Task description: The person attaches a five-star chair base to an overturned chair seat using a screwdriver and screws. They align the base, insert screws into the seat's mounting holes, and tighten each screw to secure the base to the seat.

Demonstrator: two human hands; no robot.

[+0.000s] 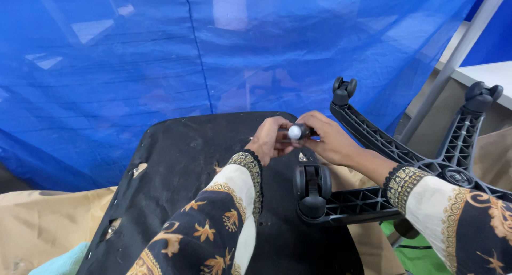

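Note:
My left hand [269, 139] and my right hand [328, 138] meet above the black underside of a chair seat [181, 168]. Together they hold a small dark cylindrical part with a round silvery end [296, 131], pinched between the fingers of both hands. Just below the hands a black twin-wheel caster [312, 188] sits on one leg of an upturned black star-shaped chair base [405, 163]. Both sleeves are black and white with gold patterns.
A blue plastic sheet [213, 46] hangs behind the seat. Further casters stand on raised base legs at the back [343, 89] and right [481, 94]. Brown cardboard [37, 221] lies at the left, a grey metal pole [453, 62] and a white surface [488, 75] stand at the right.

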